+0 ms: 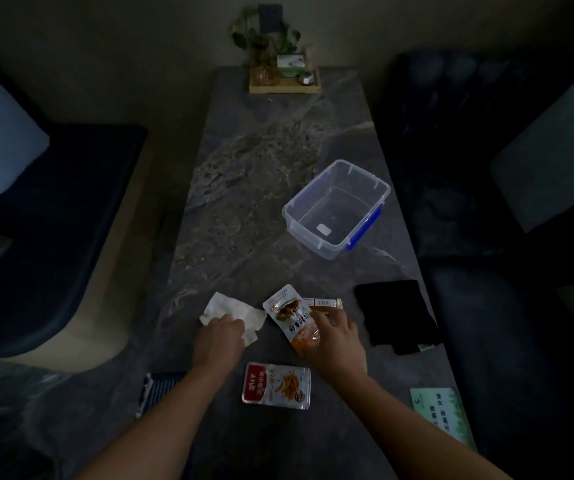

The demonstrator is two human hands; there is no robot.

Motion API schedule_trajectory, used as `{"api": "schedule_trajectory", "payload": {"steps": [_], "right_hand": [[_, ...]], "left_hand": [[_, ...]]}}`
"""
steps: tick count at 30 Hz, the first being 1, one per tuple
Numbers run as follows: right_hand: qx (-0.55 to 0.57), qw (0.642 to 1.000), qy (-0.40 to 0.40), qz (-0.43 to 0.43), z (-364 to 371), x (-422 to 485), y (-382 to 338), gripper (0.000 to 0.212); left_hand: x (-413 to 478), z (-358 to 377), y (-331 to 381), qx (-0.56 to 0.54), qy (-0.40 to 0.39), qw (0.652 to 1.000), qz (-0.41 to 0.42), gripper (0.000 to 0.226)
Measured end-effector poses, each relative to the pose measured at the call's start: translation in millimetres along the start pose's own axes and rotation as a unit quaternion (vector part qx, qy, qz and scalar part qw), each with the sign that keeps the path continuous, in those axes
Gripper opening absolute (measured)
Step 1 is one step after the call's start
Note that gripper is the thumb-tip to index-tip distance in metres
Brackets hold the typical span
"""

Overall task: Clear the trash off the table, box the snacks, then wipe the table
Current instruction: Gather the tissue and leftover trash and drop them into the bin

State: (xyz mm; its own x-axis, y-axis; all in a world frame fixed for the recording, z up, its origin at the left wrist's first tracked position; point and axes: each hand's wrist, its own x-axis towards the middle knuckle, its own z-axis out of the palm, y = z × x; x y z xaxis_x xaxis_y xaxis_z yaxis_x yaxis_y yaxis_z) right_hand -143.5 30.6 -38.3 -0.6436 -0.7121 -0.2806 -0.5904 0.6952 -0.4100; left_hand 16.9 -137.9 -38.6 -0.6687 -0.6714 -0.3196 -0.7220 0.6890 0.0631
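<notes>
My left hand (219,341) rests on a crumpled white tissue (233,310) on the dark marble table (261,150), fingers curled over its near edge. My right hand (337,337) grips the lower end of an orange-and-white snack pouch (287,311), which is tilted. Behind that pouch lies a small flat box (325,302), partly hidden. A red-and-white snack pouch (276,385) lies flat between my forearms. A clear plastic box with blue latches (336,207) stands open and nearly empty at the right.
A black cloth (398,315) lies right of my right hand. A green packet (443,415) sits at the table's near right edge, a dark striped item (159,389) at the near left. A wooden tray with a plant (284,76) stands at the far end. Dark seats flank the table.
</notes>
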Motion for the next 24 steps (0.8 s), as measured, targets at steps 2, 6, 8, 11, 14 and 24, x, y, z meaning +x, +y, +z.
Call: {"api": "schedule_trajectory", "payload": {"steps": [2,6,8,11,14,24], "right_hand": [[0.004,1.0,0.013,0.004,-1,-3,0,0.077],[0.016,0.998,0.046,0.026,-6,-18,-3,0.073],[0.031,0.996,0.066,0.044,-9,-32,-7,0.071],[0.06,0.989,0.105,0.082,-10,-62,-16,0.064],[0.089,0.979,0.141,0.121,-6,-98,-19,0.062],[0.129,0.933,0.214,0.259,4,-222,30,0.065]], "left_hand": [[1,-1,-4,-0.017,0.014,1.0,0.003,0.02],[-8,-19,-10,-0.095,0.109,0.989,0.026,0.014],[-20,-31,-10,-0.117,0.151,0.981,0.047,0.009],[-42,-50,-4,-0.159,0.19,0.965,0.083,0.004],[-67,-67,7,-0.191,0.214,0.945,0.16,0.015],[-147,-52,99,-0.255,0.101,0.901,0.336,0.006]]}}
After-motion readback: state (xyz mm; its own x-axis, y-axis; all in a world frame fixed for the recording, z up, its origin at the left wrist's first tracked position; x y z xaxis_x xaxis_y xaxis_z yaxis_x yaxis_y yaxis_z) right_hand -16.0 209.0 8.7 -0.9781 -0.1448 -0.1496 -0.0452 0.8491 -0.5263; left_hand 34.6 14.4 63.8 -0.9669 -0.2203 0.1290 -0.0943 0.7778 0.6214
